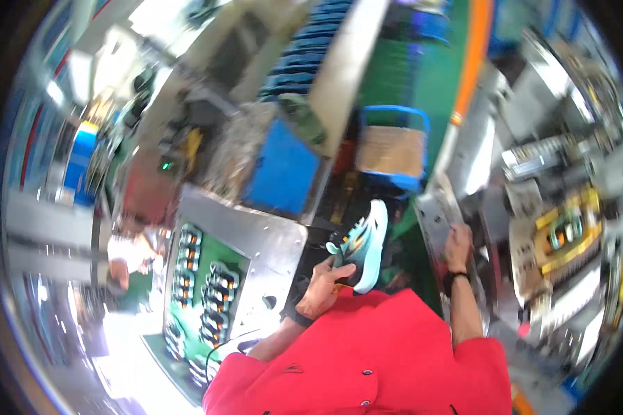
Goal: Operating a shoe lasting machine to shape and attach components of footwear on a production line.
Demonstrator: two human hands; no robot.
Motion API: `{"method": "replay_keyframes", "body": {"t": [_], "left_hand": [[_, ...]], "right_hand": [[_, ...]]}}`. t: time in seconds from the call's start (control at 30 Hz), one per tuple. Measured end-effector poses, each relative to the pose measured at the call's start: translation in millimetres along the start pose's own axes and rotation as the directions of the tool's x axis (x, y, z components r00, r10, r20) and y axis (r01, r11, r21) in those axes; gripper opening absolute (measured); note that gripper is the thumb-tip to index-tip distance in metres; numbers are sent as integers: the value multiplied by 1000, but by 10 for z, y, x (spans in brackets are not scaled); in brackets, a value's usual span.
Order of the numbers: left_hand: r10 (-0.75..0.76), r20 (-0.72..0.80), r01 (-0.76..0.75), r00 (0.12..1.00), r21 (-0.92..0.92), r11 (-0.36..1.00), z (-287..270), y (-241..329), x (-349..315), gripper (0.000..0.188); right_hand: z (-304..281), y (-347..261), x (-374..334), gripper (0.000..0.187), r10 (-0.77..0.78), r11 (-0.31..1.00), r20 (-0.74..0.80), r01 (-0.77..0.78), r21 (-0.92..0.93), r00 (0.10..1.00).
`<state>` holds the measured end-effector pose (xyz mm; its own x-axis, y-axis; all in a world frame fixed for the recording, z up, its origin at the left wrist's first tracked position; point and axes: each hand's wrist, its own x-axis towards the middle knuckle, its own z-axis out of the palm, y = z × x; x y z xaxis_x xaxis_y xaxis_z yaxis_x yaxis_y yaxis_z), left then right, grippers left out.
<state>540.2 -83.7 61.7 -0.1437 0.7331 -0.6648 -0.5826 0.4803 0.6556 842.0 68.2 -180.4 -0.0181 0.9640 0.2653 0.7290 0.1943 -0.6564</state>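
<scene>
A sneaker (367, 249) with a dark upper, orange and white marks and a thick pale mint sole is gripped in my left hand (322, 287). My fingers and thumb close round its heel end, and the toe points away from me. To the right, my right hand (458, 247) is curled against the metal panel (437, 220) at the side of a machine. Whether anything small lies inside those curled fingers is hidden.
Several dark sneakers (216, 301) stand in rows on a green-topped, metal-framed table (273, 238) at the left. Beyond it are a blue panel (282, 169) and a blue cart (393, 149) carrying brown board. A machine with a yellow fixture (567, 259) stands at the right.
</scene>
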Motion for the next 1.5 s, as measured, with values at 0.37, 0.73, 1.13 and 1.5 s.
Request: {"method": "replay_keyframes", "body": {"t": [0.37,0.73,1.13,1.5], "left_hand": [[23,-524,-275,851,-408,871,-2453,-283,126,21],[80,-926,-388,369,-75,918,-5152,169,809,44],[41,-998,116,-39,36,993,-5899,-140,1651,79],[499,-866,-186,37,485,855,-5506,-5,1173,85]], "right_hand": [[-107,-1535,1303,15,-244,957,-34,246,155,969],[494,-7178,2424,36,-989,132,-38,971,197,142],[2754,-9980,2426,25,-822,-544,81,820,180,-564],[1832,-9761,2519,47,-962,-253,-132,964,82,-241]]}}
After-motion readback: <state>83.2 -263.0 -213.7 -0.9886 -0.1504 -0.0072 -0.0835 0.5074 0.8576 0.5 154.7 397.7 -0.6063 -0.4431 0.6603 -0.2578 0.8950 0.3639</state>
